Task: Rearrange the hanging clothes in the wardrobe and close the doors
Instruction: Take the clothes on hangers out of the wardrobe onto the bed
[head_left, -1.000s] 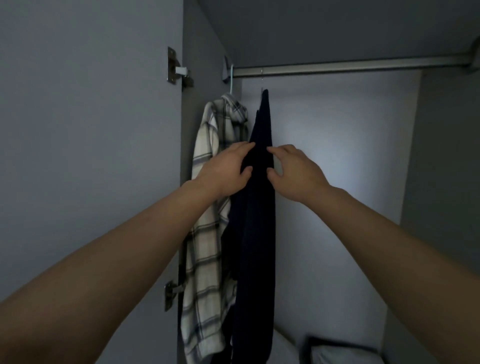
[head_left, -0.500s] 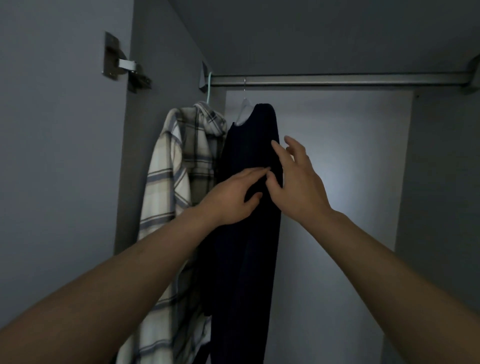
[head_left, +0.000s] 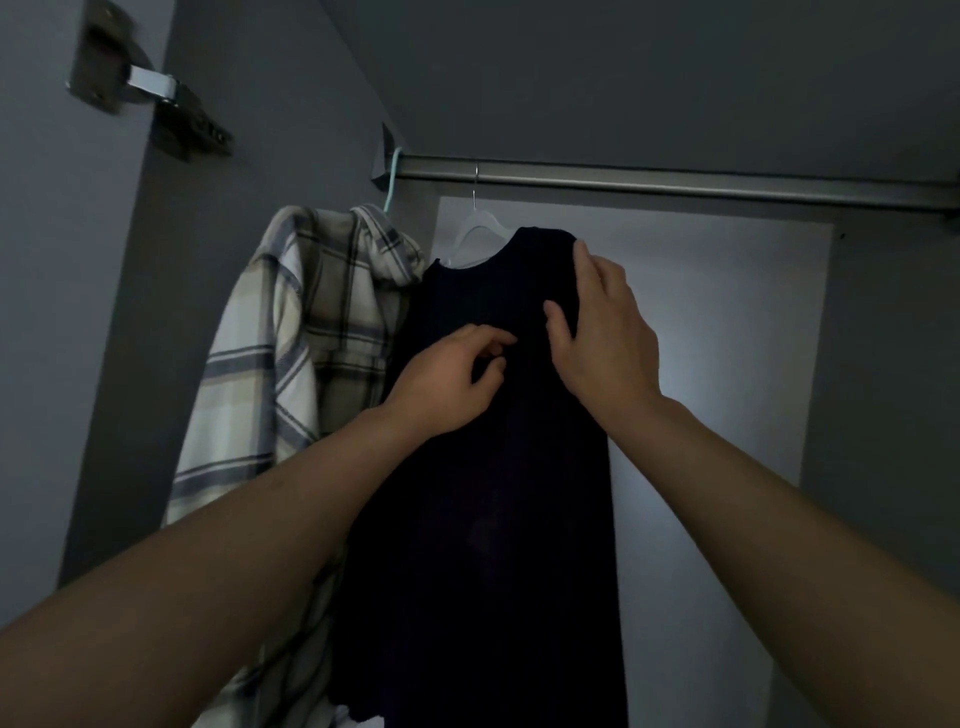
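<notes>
Both hands on dark top, hung mid-rail.
Right hand grips its 1 o'clock shoulder edge; left hand pinches chest — plaid shirt touching at 9, bare rail toward 3.

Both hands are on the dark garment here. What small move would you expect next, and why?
Probably sliding the dark garment rightward along the rail. It hangs on a white hanger pressed against the plaid shirt at the rail's left end, with bare rail to its right. The right hand holds its shoulder edge; the left hand touches its front.
</notes>
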